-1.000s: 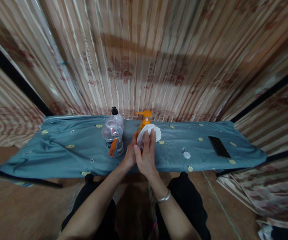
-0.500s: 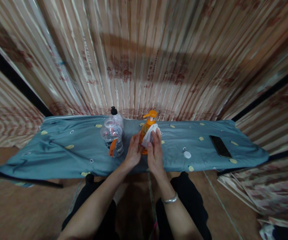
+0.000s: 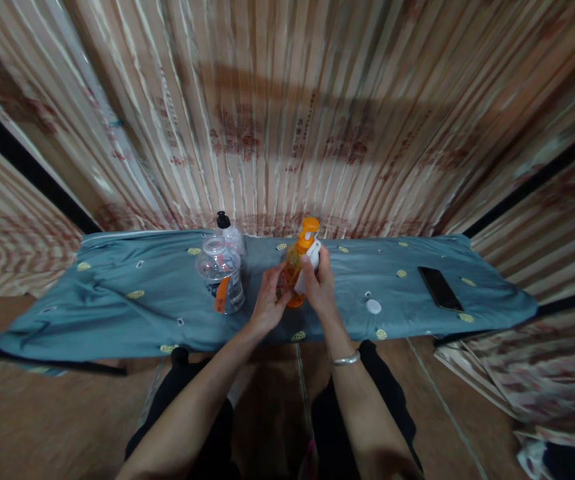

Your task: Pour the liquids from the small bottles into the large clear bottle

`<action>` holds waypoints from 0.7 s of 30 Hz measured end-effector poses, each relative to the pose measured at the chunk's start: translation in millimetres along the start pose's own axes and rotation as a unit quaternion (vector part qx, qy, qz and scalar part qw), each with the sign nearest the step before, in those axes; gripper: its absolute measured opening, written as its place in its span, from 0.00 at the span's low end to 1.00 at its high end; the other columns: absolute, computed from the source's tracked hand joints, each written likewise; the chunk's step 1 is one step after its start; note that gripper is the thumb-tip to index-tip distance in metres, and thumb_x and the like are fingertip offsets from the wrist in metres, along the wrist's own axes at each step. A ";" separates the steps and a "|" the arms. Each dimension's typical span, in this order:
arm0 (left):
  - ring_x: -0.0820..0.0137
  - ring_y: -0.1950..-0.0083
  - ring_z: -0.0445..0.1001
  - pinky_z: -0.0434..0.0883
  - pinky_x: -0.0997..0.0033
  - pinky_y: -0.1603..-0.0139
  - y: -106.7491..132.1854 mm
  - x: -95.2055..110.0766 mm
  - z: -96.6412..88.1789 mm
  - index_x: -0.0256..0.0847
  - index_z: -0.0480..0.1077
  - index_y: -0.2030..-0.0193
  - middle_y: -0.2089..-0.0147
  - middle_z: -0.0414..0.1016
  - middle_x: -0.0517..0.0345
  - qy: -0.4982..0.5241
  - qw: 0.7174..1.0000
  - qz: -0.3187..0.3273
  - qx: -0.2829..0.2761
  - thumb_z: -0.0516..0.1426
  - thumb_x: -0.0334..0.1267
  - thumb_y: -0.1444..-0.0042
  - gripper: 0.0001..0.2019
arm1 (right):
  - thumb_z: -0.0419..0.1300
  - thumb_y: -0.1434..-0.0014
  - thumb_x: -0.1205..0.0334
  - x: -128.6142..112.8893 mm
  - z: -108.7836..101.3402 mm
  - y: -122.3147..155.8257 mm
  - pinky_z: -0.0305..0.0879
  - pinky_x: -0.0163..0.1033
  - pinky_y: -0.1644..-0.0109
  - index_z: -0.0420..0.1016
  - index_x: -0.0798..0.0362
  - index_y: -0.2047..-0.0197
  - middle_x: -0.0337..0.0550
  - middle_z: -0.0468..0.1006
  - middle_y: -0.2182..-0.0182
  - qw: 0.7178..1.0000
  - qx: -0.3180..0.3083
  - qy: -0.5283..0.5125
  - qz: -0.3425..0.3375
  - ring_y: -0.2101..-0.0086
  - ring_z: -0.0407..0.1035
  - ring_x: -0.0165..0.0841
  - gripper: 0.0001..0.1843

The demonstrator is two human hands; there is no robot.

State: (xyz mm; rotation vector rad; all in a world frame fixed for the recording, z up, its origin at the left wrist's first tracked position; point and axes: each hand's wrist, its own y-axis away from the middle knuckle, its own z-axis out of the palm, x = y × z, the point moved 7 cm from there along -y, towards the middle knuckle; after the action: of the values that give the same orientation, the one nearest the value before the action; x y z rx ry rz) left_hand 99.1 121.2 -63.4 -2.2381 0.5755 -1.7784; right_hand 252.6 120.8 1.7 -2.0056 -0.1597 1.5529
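An orange pump bottle (image 3: 293, 265) stands between my hands, near the middle of the cloth-covered surface. My left hand (image 3: 270, 300) is closed around its left side, low on the body. On the other side, my right hand (image 3: 321, 279) is closed on a white cloth or tissue (image 3: 311, 259) and presses it against the bottle just below the orange pump head (image 3: 309, 230). The cloth hides part of the bottle's right side. Whether the white piece is fabric or paper I cannot tell.
Left of my hands stand a clear plastic bottle (image 3: 220, 270) with an orange label and a black-capped bottle (image 3: 230, 233) behind it. A white round lid (image 3: 373, 307) and a black phone (image 3: 440, 289) lie to the right on the blue-green cloth (image 3: 117, 320). A striped curtain (image 3: 277, 133) hangs behind.
The pump bottle has turned, so its spout no longer points left. My right hand and the white cloth have shifted slightly right and up along the bottle.
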 end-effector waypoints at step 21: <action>0.48 0.25 0.68 0.71 0.45 0.30 -27.9 -12.8 13.8 0.48 0.62 0.27 0.26 0.67 0.41 0.103 0.993 -0.045 0.027 0.72 0.36 0.53 0.45 | 0.42 0.21 0.44 -14.3 -4.0 30.7 0.56 0.60 0.21 0.58 0.42 0.21 0.49 0.66 0.25 0.993 -0.001 0.070 -0.092 0.24 0.56 0.41 0.31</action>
State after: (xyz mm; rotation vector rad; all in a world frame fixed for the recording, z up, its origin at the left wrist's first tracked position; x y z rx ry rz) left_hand 114.6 150.9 -66.6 -2.0901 0.4638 -2.0590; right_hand 244.0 88.0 -1.5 -2.0313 -0.2824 1.2937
